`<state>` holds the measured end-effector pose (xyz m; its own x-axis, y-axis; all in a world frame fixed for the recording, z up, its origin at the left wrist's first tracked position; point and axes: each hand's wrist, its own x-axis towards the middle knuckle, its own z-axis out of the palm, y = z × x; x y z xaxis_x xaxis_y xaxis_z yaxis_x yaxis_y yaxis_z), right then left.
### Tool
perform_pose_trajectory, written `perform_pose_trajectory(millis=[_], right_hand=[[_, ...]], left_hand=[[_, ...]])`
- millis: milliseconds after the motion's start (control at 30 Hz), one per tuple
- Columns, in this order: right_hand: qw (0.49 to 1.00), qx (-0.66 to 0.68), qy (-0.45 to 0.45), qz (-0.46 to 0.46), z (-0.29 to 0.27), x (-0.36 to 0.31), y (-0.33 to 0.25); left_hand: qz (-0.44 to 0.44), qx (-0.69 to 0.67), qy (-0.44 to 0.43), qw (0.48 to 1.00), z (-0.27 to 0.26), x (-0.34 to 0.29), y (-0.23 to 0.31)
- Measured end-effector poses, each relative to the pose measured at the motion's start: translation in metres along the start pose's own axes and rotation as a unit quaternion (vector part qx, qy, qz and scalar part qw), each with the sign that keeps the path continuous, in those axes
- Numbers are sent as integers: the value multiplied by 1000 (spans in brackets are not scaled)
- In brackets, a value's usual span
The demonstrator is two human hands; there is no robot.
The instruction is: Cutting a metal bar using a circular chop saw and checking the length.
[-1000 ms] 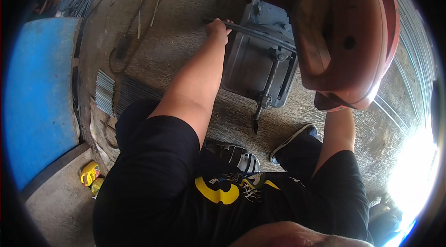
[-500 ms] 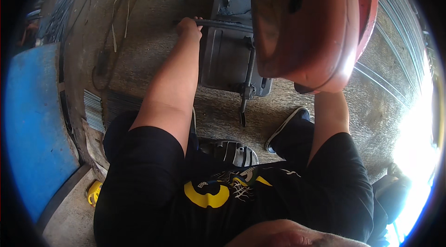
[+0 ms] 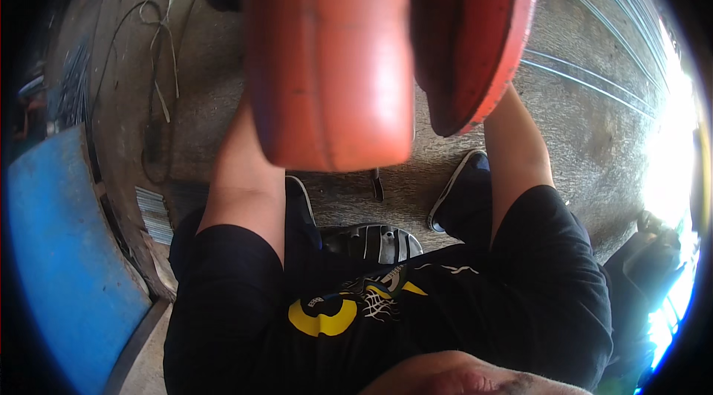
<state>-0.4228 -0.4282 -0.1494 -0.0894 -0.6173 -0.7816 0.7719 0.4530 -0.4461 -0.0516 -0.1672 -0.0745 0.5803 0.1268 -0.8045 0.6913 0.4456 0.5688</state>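
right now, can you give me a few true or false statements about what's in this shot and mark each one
1. A big red-orange object fills the upper middle of the view and hides both hands. True.
2. The person wears a white shirt. False: the shirt is black with a yellow print.
3. A blue panel lies at the left. True.
4. The ground is covered in grass. False: it is bare grey concrete.
5. Loose cords lie on the ground at the upper left. True.
6. The person is barefoot. False: a dark shoe with a white sole edge shows.
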Motion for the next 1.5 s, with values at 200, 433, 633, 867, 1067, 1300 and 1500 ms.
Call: perform_pose_trajectory(millis=[200,433,633,867,1067,1300,1500], right_hand=[[999,13,15,28,9,-21,19],[998,-10,68,6,13,-22,21],[996,3,83,-18,16,-13,2],[998,15,65,2,13,-16,4],[997,-35,66,3,9,-15,4],[991,-88,93,43,15,6,-2],[996,-81,32,36,10,7,7]], left_hand=[[3,16,-14,1000,9,-26,-1],[18,12,-9,1000,2,-23,23],[19,2,4,1000,-8,-19,27],[29,5,12,999,-16,-14,29],[33,2,16,999,-22,-10,32],[26,12,5,1000,-13,-17,21],[22,-2,-11,1000,-14,-29,27]])
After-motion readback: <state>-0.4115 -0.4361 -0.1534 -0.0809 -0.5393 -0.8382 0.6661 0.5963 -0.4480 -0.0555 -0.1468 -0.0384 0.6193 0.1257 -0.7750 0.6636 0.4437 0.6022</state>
